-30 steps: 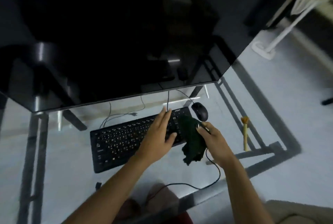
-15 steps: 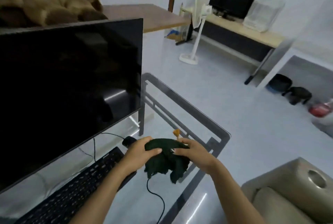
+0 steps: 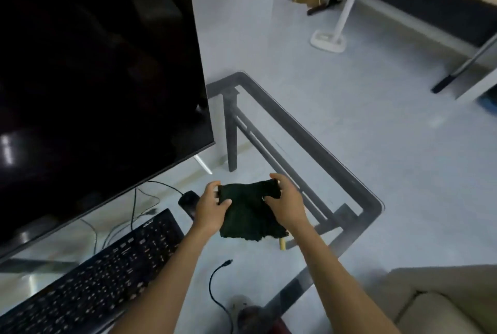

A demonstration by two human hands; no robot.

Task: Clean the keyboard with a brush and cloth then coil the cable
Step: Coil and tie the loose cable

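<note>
Two hands are holding a dark green crumpled cloth [image 3: 248, 212] above the glass tabletop [image 3: 347, 172], near its right edge: the left hand [image 3: 211, 208] is pinching the upper left corner, the right hand [image 3: 286, 203] the upper right. A black keyboard [image 3: 107, 280] is lying down-left, nearer the left hand, its long axis running diagonally toward the front-left corner, black cable [image 3: 215, 288] trailing loose.

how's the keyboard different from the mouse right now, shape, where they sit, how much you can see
The keyboard is long, flat and covered in rows of keys; the mouse is small, rounded and smooth. The keyboard lies nearer the person and runs out of frame at the lower left; the mouse sits farther back, beyond the keyboard's far end. The mouse is partly hidden by the left hand; the keyboard is crossed only by the forearm. Both are black, wired and rest on the glass table.
</note>
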